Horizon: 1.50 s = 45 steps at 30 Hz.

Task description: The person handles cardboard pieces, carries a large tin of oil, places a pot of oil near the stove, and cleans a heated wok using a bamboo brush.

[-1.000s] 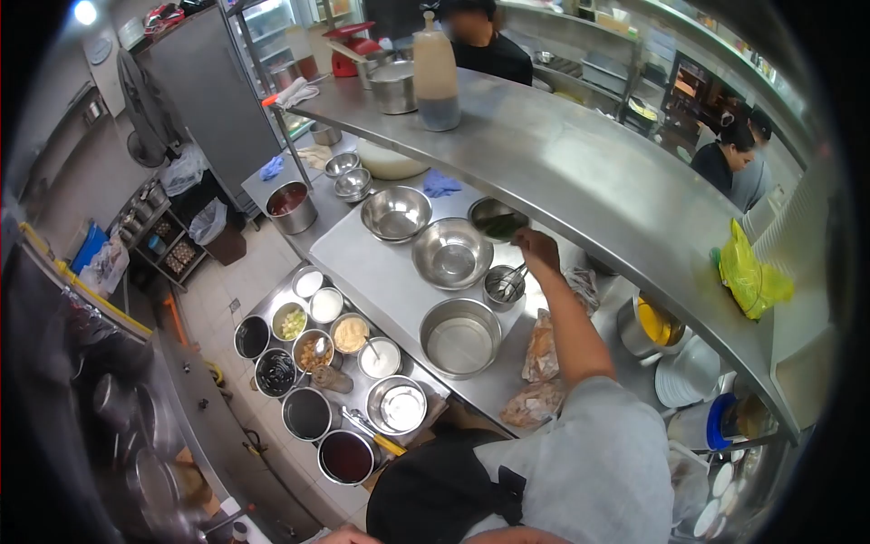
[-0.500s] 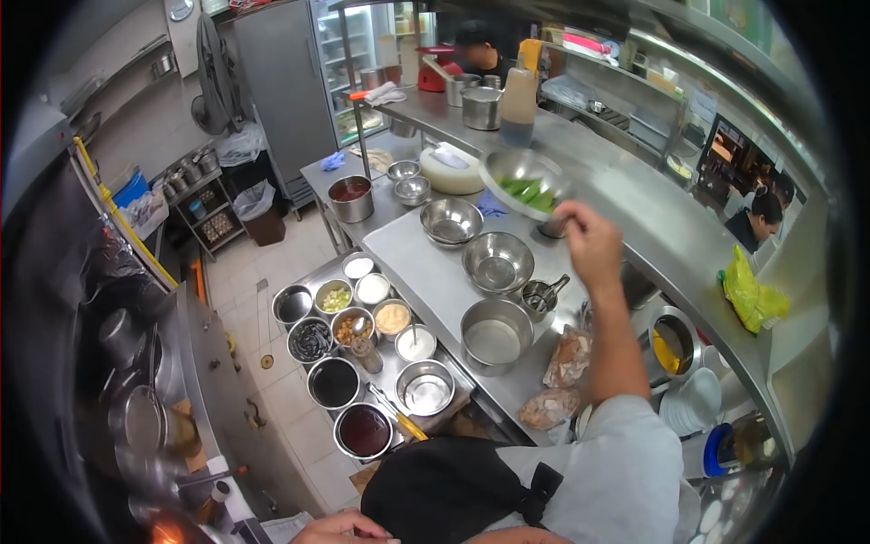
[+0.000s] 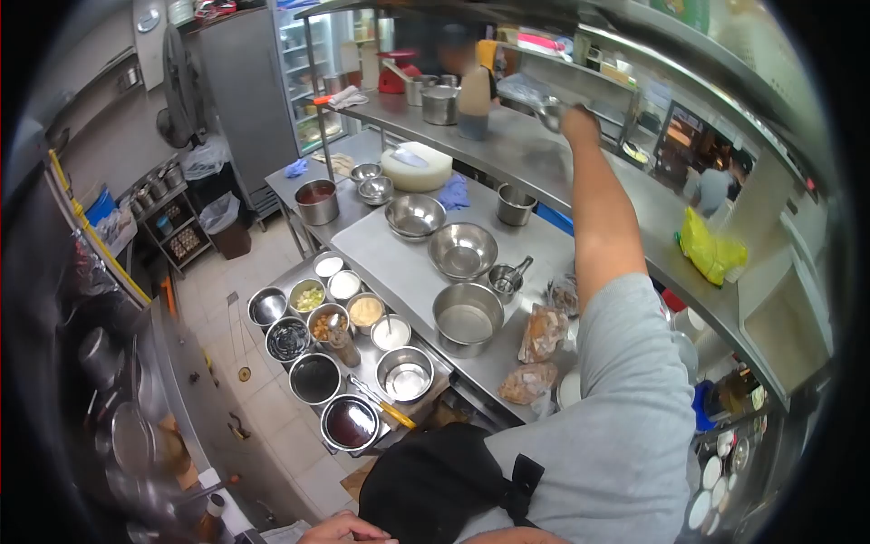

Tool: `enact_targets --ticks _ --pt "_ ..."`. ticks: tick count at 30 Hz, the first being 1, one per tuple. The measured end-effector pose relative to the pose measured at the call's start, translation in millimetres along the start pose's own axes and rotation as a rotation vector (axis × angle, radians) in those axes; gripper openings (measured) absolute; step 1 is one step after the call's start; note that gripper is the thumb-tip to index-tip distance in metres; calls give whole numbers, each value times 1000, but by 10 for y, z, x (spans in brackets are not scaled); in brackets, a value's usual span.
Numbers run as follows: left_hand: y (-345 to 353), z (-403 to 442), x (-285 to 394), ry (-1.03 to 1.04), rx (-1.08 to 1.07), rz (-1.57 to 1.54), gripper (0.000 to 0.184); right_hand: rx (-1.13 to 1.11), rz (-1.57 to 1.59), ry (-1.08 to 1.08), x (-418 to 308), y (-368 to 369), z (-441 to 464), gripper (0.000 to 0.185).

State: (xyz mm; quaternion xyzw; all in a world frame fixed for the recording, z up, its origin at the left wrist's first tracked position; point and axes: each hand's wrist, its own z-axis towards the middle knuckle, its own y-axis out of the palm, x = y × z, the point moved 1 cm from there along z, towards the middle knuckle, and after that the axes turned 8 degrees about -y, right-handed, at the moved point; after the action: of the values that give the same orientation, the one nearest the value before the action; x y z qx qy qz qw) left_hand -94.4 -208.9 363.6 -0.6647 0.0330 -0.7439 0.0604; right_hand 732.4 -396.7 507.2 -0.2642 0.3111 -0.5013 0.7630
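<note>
My right hand [image 3: 580, 124] is stretched far out over the raised steel shelf, closed on a metal bowl [image 3: 549, 113]. The bowl is seen nearly from the side and its contents do not show from here. At the bottom edge, in front of the black apron [image 3: 435, 490], my left hand [image 3: 346, 529] is partly cut off. Its fingers look curled together; what they hold, if anything, is hidden. On the steel counter below my right arm stand a large pot [image 3: 468, 319], a wide bowl [image 3: 462, 252] and a small pot with a ladle-like handle [image 3: 506, 280].
Several containers of sauces and chopped food, including a dark red sauce [image 3: 350, 424], stand to the left of the counter. Tongs [image 3: 385, 403] lie beside them. Bagged food [image 3: 542, 333] is near my body. A squeeze bottle [image 3: 473, 104] and a yellow bag [image 3: 711, 247] sit on the shelf.
My right hand has carried the bowl, which showed green vegetables before, forward and away over the shelf. My view has shifted slightly. The left hand stays low.
</note>
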Motion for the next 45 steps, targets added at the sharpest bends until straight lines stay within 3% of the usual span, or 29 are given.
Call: enact_targets --ticks 2,12,15,17,19,21,22,23,24,25,27,30,33,39,41,45 --pt "49 -69 92 -115 37 42 54 -37 -72 39 72 73 -115 35" --pt "76 -108 302 -208 62 170 45 -49 -66 114 381 430 -78 31" --pt "130 -136 277 -326 157 67 47 19 -63 121 313 416 -100 31" --pt "105 -84 313 -164 201 285 39 38 -48 3 -20 -68 -221 31" --pt "50 -34 272 -67 230 374 40 202 8 -167 -612 -728 -846 27" --pt "48 1 270 34 267 463 43 88 603 -316 -1016 -1117 -1600 24" --pt "71 -7 292 -7 336 490 48 -14 895 -476 -1106 -1136 -2029 18" --pt "75 -13 301 -49 403 520 53 -87 1007 -837 -1175 -1164 -2403 12" --pt "44 -31 280 -52 396 528 53 -205 1064 -970 -1297 -1267 -2859 9" --pt "0 -56 242 -31 365 519 55 -393 1326 -1155 -1467 -1260 -3239 12" --pt "-40 -47 266 -20 324 518 57 -788 1664 -1305 -1732 -1376 -3817 12" --pt "-75 -1 350 -59 212 449 54 -1271 1971 -1216 -1915 -1073 -4644 18" --pt "-50 14 358 -90 245 391 53 -1424 1933 -1136 -1920 -877 -5077 20" --pt "-119 77 387 -285 248 245 64 -1478 1897 -977 -1775 -686 -5416 20" --pt "-163 215 483 -176 47 66 59 -1523 1896 -897 -1687 -654 -5402 20" --pt "-137 278 508 -330 84 213 52 -1587 1886 -744 -1589 -582 -5379 20"
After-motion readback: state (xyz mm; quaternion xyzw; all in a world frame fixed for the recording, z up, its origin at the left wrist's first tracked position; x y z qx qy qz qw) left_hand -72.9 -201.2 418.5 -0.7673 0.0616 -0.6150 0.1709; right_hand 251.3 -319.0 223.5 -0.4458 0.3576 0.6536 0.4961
